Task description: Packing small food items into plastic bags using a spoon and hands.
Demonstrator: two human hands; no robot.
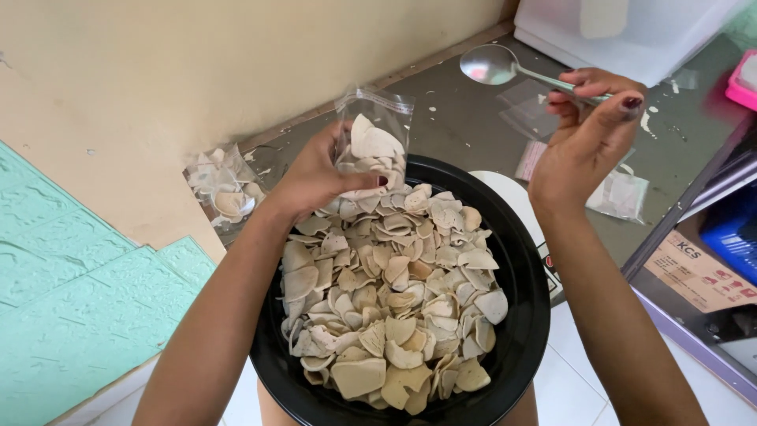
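Observation:
A big black bowl (pixel 522 315) sits low in the middle, heaped with pale, thin, broken crackers (pixel 390 300). My left hand (pixel 315 177) grips a small clear plastic bag (pixel 374 134) over the bowl's far rim; the bag is partly filled with the same crackers and its mouth points up. My right hand (pixel 587 130) is raised to the right of the bag and holds a metal spoon (pixel 493 65) by its handle. The spoon's bowl points left and looks empty.
Filled clear bags of crackers (pixel 225 189) lie against the beige wall at left. Empty clear bags (pixel 623 193) lie on the grey floor at right. A white plastic box (pixel 623 31) stands at the top, teal textured panels (pixel 87 276) at left, a cardboard box (pixel 698 272) at right.

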